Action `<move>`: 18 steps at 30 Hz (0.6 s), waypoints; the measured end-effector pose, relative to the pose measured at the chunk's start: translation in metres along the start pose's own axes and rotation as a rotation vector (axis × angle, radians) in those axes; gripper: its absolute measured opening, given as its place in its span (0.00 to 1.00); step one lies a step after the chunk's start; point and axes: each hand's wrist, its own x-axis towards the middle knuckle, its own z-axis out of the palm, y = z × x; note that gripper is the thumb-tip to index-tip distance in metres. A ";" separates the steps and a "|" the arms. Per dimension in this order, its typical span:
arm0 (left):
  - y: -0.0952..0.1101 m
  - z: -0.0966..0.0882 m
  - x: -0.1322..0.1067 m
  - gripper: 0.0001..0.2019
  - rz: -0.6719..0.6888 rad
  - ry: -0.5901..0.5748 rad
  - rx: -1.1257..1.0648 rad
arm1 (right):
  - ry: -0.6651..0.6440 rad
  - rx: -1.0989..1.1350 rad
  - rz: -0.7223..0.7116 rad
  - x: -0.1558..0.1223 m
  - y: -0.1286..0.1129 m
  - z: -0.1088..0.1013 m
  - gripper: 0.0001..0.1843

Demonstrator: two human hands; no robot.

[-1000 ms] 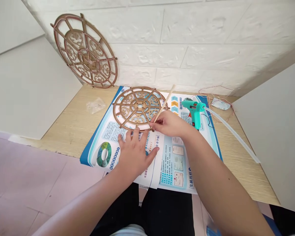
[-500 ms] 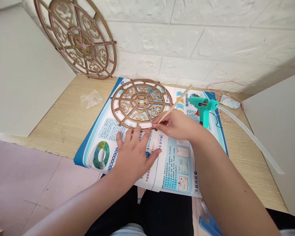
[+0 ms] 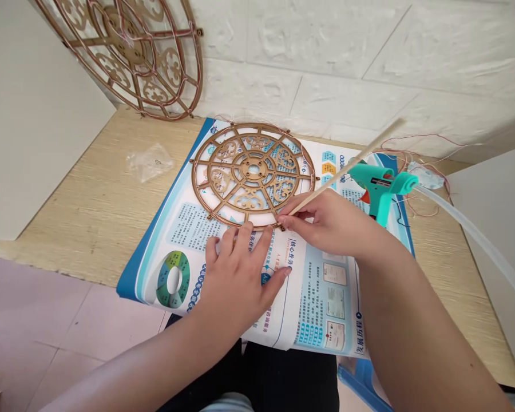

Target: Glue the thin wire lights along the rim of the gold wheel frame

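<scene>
A round brown openwork panel [image 3: 253, 168], with spokes and scroll cut-outs, lies flat on a printed blue-and-white sheet [image 3: 171, 229]. My left hand [image 3: 240, 269] rests palm down with fingers spread, its fingertips at the panel's near rim. Between the thumb and fingers of my right hand [image 3: 321, 220] is a thin pale wooden stick [image 3: 347, 165], slanting up to the right. The stick's low end meets the panel's near right rim. Thin wire runs along part of that rim.
A teal glue gun [image 3: 380, 186] with a long clear glue stick [image 3: 476, 229] lies right of the panel. Reddish wires [image 3: 438, 140] tangle behind it. A larger matching panel [image 3: 154, 57] leans at the wall. A small plastic bag [image 3: 150, 162] sits left. White boards [image 3: 34, 114] flank the table.
The view has shifted closer and slightly downward. Both hands keep nearly the same places at the panel's near rim, and the stick remains in my right hand.
</scene>
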 end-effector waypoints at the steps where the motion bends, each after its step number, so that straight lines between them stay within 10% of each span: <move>1: 0.000 0.000 -0.001 0.30 0.002 0.010 0.013 | 0.028 0.012 -0.013 0.000 -0.001 0.001 0.12; 8: 0.002 0.000 -0.005 0.32 0.031 0.062 0.094 | 0.259 0.229 -0.070 0.012 -0.015 0.032 0.07; 18: -0.003 0.007 -0.002 0.33 0.032 0.070 0.049 | 0.175 -0.006 -0.288 0.027 -0.017 0.047 0.07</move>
